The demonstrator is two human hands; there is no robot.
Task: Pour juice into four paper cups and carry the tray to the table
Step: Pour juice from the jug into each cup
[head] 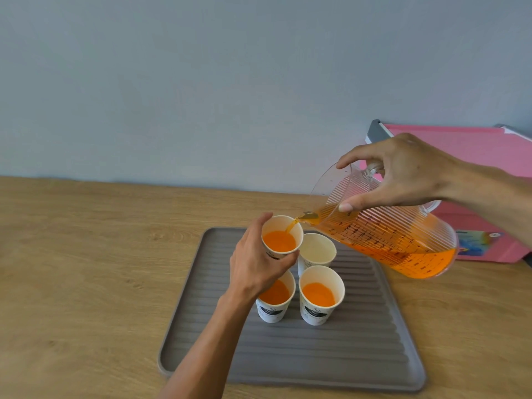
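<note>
A grey ribbed tray (331,349) lies on the wooden counter. My left hand (256,263) grips a white paper cup (282,236) lifted over the tray's far left, partly full of orange juice. My right hand (403,174) holds a clear ribbed measuring jug (383,228) by its handle, tilted left; a thin orange stream runs from its spout into the held cup. Beside it stands an empty paper cup (316,250). Two front cups with juice stand on the tray: one (275,300) partly behind my wrist, the other (321,295) to its right.
A pink box (483,174) with a grey edge stands against the blue-grey wall at the back right, behind the jug. The wooden counter (86,269) stretches to the left of the tray.
</note>
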